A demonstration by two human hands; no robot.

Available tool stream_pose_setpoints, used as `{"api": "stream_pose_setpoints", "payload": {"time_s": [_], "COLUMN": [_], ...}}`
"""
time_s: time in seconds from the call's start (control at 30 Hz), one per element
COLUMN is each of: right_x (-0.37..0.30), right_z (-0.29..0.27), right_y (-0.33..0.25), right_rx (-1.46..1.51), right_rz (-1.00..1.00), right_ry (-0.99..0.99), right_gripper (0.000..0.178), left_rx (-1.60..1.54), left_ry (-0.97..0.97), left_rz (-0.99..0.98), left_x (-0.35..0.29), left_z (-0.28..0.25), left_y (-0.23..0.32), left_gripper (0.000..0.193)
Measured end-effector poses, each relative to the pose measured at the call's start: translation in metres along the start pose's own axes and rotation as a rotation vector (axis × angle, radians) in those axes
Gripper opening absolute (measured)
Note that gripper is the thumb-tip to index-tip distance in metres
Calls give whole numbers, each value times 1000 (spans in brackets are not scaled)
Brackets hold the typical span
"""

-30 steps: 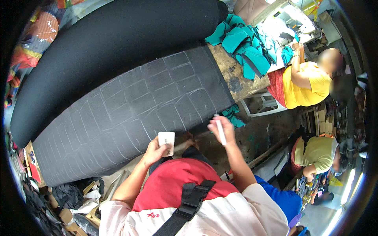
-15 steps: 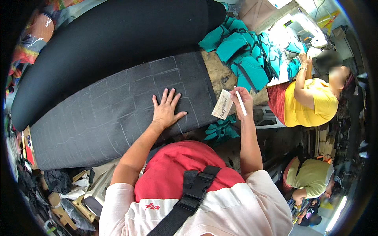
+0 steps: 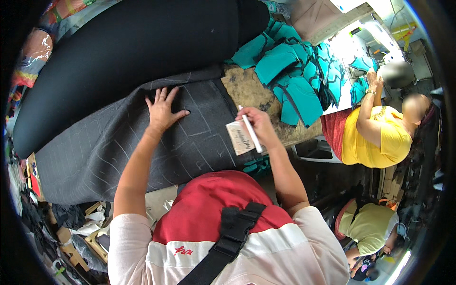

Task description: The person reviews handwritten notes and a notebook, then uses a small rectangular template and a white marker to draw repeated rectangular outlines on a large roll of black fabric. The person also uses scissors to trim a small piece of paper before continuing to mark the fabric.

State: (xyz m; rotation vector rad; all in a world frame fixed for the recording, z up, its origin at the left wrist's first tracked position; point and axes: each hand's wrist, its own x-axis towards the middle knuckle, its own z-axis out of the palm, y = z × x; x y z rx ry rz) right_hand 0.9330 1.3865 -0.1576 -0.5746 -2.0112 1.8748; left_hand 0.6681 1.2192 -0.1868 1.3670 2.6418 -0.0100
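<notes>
A dark grey cloth (image 3: 199, 137) marked with white lines in a grid of shapes covers most of the long table, with raised folds on its left part. My left hand (image 3: 164, 110) lies on it near its far edge, palm down, fingers spread. Over the cloth's right end, my right hand (image 3: 260, 124) grips a slim white pen-like stick (image 3: 252, 130) together with a small beige card (image 3: 240, 138) that bears handwriting. What the stick's tip is like, I cannot make out.
A big black fabric roll (image 3: 128, 57) lies along the far side. Teal cut pieces (image 3: 289, 71) with dark edging are heaped on the worn tabletop (image 3: 244, 85) at right. Beyond, a person in yellow (image 3: 375, 135) works at a sewing machine; another person (image 3: 373, 225) is lower right.
My left hand has moved left and away from me, and the cloth has slid left and bunched into folds, baring more tabletop. My right hand has come left with the stick and card.
</notes>
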Motion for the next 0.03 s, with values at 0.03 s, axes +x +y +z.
{"api": "stream_pose_setpoints", "payload": {"time_s": [0.03], "right_x": [5], "right_z": [0], "right_y": [-3], "right_rx": [1], "right_rz": [16], "right_ry": [-1], "right_gripper": [21], "left_rx": [0], "left_ry": [-2], "left_rz": [-11], "left_x": [2], "left_z": [-2], "left_y": [0], "left_gripper": [104]}}
